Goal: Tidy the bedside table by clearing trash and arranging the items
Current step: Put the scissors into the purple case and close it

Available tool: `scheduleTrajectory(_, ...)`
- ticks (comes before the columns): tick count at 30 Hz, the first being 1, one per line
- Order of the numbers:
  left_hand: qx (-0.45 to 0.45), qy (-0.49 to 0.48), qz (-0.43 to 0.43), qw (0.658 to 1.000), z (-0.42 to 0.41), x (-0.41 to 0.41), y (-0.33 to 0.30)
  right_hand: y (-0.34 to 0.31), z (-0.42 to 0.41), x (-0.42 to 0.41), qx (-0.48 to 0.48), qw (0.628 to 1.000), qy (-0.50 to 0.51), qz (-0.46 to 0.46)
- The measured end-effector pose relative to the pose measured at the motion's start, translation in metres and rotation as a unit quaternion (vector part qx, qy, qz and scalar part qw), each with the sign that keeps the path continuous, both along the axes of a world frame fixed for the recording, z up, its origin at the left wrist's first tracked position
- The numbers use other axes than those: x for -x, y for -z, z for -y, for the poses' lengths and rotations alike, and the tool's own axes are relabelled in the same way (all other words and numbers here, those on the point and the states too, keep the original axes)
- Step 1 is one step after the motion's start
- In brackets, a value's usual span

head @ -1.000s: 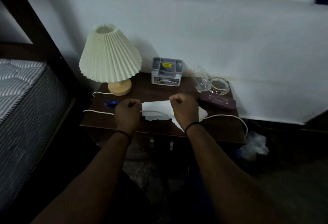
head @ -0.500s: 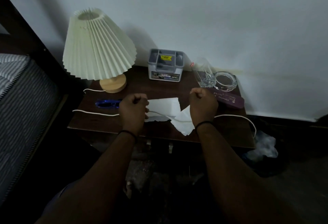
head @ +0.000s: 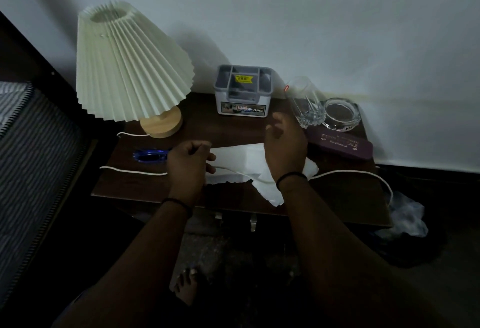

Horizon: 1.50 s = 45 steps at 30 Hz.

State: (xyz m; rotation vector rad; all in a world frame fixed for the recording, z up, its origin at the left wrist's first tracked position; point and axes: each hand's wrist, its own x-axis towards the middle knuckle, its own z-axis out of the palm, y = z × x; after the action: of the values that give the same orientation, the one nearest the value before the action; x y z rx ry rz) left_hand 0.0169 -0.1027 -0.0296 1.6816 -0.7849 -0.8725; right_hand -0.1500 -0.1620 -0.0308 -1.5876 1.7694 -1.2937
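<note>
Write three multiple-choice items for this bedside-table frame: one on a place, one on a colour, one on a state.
1. Where does the drinking glass stand?
A. Between the grey organizer and the ashtray
B. Left of the lamp
C. On the floor

2. What colour is the flat case?
A. Yellow
B. Purple
C. White

3. How is the right hand?
A. Gripping the glass
B. Clenched in a fist
C. Open above the white tissue

Answers: 1 A, the glass has the organizer on its left and the ashtray on its right; 2 B, its lid is purple with lettering; 3 C, the fingers are spread and hold nothing.
</note>
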Motion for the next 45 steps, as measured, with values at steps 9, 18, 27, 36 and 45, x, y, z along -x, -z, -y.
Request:
scheduleTrajectory(9, 0.019, -0.009, -0.013, 1.000, 0.001, -0.003, 0.002, -0.015, 0.037, -0.007, 0.049, 0.998, 0.005, -0.037)
scheduleTrajectory(18, 0.011, -0.014, -0.028, 0.999, 0.003, -0.007, 0.002, -0.004, 0.062, -0.005, 0.007, 0.994, -0.027, -0.103)
scheduleTrajectory(27, 0.011, -0.007, -0.025, 1.000, 0.002, -0.008, 0.005, -0.005, 0.072, -0.007, 0.027, 0.995, -0.022, -0.092)
scheduleTrajectory(36, 0.016, -0.010, -0.037, 0.999, 0.003, -0.009, 0.005, -0.005, 0.073, 0.001, 0.022, 0.994, -0.030, -0.106)
scheduleTrajectory(45, 0.009, -0.013, -0.033, 0.999, 0.003, -0.010, 0.004, -0.008, 0.068, 0.000, 0.027, 0.996, -0.024, -0.078)
